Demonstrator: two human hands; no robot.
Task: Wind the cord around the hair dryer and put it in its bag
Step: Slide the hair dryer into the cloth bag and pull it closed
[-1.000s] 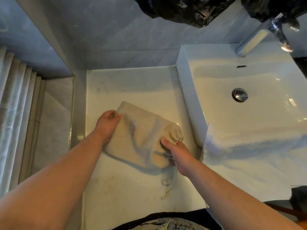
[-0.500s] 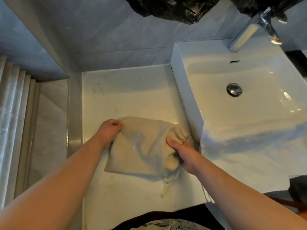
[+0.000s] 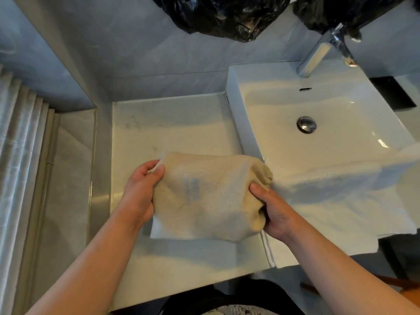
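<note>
Bag [image 3: 211, 196], beige cloth, bulging (dryer presumably inside; not visible), held just above the counter [image 3: 172, 123] left of the sink [image 3: 329, 105]. Right hand [image 3: 272, 212] clenched on the gathered mouth, likely keeping the drawstring end closed. Left hand [image 3: 141, 189] pinches the bottom corner, steadying the load. White towel [image 3: 341, 201] drapes the sink's front edge.

The bag [image 3: 211, 196] hides whatever it holds. Its pale printed lettering is too blurred to read. Black plastic [image 3: 227, 17] is cut off by the top edge.
</note>
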